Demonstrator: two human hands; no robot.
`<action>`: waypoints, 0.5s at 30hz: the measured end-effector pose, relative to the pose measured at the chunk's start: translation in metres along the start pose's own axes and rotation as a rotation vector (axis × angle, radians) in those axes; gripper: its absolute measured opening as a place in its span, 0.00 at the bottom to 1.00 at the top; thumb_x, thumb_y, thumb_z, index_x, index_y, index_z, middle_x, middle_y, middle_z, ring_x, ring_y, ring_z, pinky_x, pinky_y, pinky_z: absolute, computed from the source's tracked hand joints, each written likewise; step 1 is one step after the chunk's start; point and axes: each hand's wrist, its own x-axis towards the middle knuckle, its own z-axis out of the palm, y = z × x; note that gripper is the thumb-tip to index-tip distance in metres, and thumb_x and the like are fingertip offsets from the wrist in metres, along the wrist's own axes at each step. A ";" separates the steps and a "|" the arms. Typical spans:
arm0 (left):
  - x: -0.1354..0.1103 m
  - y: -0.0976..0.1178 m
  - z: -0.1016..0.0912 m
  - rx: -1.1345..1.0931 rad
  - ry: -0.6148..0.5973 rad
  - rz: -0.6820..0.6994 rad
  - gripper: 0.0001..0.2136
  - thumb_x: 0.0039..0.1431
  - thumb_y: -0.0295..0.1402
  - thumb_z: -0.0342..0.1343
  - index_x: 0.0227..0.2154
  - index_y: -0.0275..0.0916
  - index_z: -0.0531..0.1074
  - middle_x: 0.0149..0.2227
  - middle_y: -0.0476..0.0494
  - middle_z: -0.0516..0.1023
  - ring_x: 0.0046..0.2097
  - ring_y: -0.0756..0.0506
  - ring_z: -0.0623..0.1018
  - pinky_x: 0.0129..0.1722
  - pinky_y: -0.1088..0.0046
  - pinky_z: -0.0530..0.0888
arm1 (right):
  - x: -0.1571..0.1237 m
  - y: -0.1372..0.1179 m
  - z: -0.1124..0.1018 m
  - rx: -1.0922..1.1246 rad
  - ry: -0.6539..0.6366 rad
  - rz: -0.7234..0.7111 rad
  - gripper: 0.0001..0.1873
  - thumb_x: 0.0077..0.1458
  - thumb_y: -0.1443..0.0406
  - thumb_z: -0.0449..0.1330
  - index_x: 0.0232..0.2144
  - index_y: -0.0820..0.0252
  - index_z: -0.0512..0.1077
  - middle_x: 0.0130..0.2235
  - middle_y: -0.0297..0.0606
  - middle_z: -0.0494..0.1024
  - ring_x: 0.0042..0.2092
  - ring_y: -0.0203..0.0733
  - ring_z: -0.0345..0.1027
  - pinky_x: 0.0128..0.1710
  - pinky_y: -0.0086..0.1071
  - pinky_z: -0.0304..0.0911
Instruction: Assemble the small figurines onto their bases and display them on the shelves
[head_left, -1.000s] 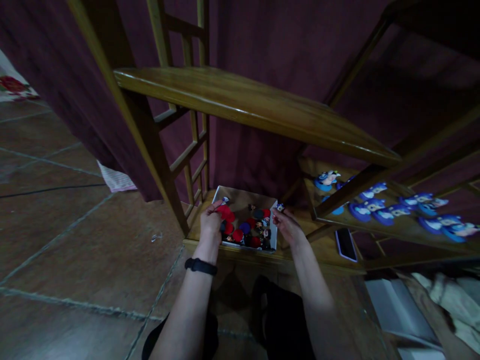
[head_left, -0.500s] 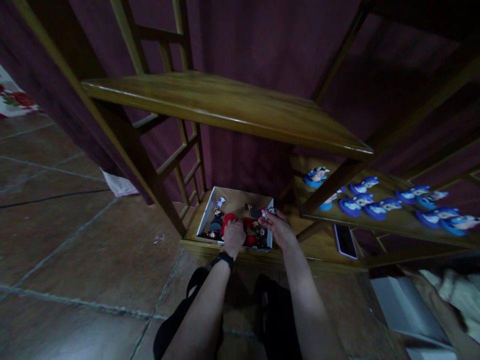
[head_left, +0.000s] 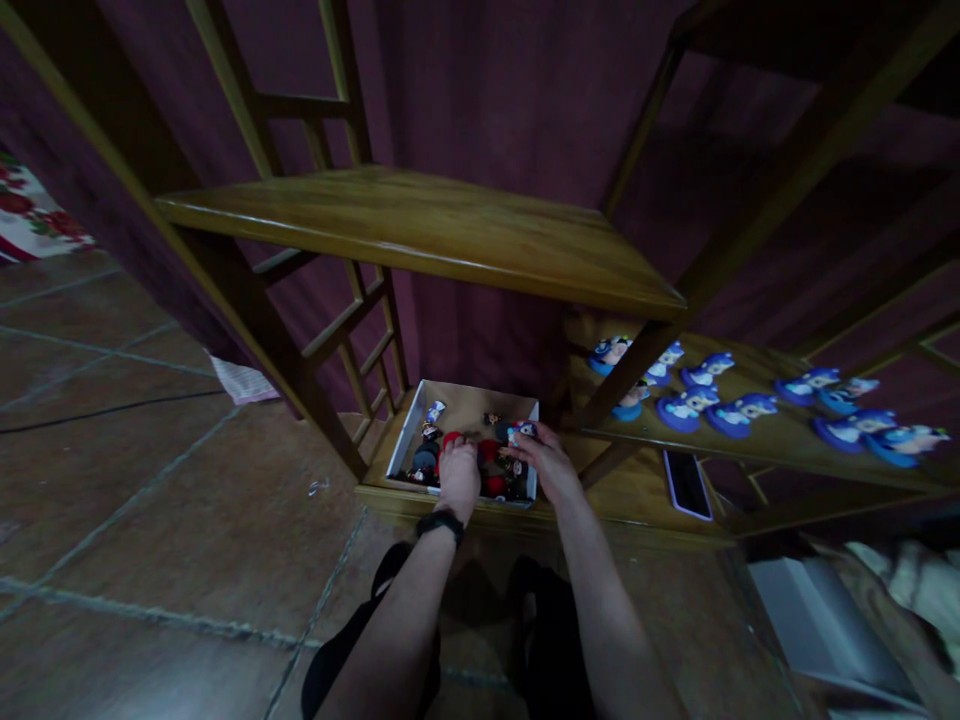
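Observation:
An open cardboard box with white sides stands on the low shelf and holds several small figurines in red, black and white. My left hand, a black band on its wrist, reaches into the box with its fingers curled over a red figurine. The palm hides most of that piece. At the box's right side, my right hand pinches a small blue-and-white figurine between thumb and fingers. Below that hand lie dark figurines with some red.
Several blue-and-white figurines on round bases stand on the shelf to the right. A phone lies on the lower board. Above the box juts a wooden shelf, with an upright post at left. A grey box sits lower right.
The view has shifted slightly. My right hand has brought the blue-and-white figurine a little further over the box and turned it. My left hand stays at the red figurine.

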 end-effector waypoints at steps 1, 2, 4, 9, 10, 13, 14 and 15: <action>-0.001 -0.001 -0.002 0.004 0.007 -0.001 0.17 0.52 0.19 0.43 0.42 0.32 0.71 0.42 0.31 0.73 0.48 0.40 0.71 0.48 0.67 0.64 | 0.000 0.001 0.000 0.004 0.005 0.000 0.18 0.36 0.60 0.67 0.32 0.58 0.69 0.33 0.32 0.73 0.33 0.34 0.69 0.38 0.34 0.70; -0.002 -0.003 -0.004 0.005 0.005 -0.011 0.16 0.52 0.19 0.43 0.41 0.32 0.71 0.41 0.31 0.73 0.47 0.40 0.72 0.47 0.67 0.65 | 0.000 0.002 0.001 0.005 0.011 -0.001 0.18 0.35 0.60 0.67 0.32 0.58 0.69 0.32 0.32 0.73 0.33 0.34 0.69 0.38 0.34 0.70; -0.004 -0.006 -0.007 0.009 -0.013 -0.037 0.15 0.52 0.20 0.44 0.40 0.32 0.70 0.40 0.32 0.74 0.46 0.41 0.72 0.46 0.68 0.66 | 0.001 0.004 0.002 0.000 0.027 0.000 0.19 0.35 0.60 0.67 0.32 0.58 0.68 0.32 0.31 0.72 0.32 0.34 0.69 0.37 0.34 0.70; -0.006 -0.009 -0.012 0.003 -0.034 -0.062 0.14 0.52 0.20 0.45 0.40 0.32 0.69 0.39 0.32 0.74 0.44 0.41 0.74 0.44 0.67 0.67 | 0.000 0.006 0.006 -0.062 0.057 0.009 0.20 0.35 0.59 0.67 0.34 0.57 0.68 0.31 0.30 0.72 0.31 0.34 0.69 0.32 0.32 0.70; -0.006 -0.009 -0.012 -0.001 -0.034 -0.063 0.14 0.52 0.20 0.45 0.41 0.32 0.68 0.39 0.32 0.73 0.43 0.41 0.74 0.44 0.67 0.67 | -0.001 0.006 0.006 -0.067 0.054 0.005 0.20 0.35 0.59 0.67 0.33 0.57 0.68 0.31 0.30 0.72 0.31 0.34 0.69 0.32 0.31 0.70; -0.006 -0.008 -0.012 -0.020 -0.023 -0.037 0.16 0.52 0.19 0.44 0.43 0.32 0.68 0.43 0.32 0.71 0.42 0.44 0.75 0.43 0.70 0.67 | -0.001 0.007 0.008 -0.076 0.038 -0.015 0.19 0.35 0.59 0.67 0.32 0.57 0.68 0.32 0.30 0.72 0.31 0.33 0.69 0.32 0.31 0.70; -0.005 -0.007 -0.012 -0.029 -0.016 -0.036 0.16 0.52 0.18 0.44 0.43 0.32 0.68 0.45 0.31 0.69 0.41 0.44 0.75 0.43 0.71 0.68 | 0.000 0.008 0.008 -0.083 0.035 -0.021 0.19 0.35 0.59 0.67 0.32 0.57 0.68 0.32 0.30 0.72 0.31 0.33 0.69 0.32 0.30 0.70; -0.005 -0.007 -0.011 -0.045 -0.009 -0.047 0.16 0.52 0.18 0.43 0.43 0.32 0.68 0.47 0.30 0.67 0.40 0.45 0.75 0.41 0.71 0.68 | 0.001 0.009 0.009 -0.092 0.035 -0.028 0.19 0.34 0.59 0.67 0.32 0.57 0.68 0.32 0.30 0.72 0.32 0.33 0.69 0.32 0.30 0.70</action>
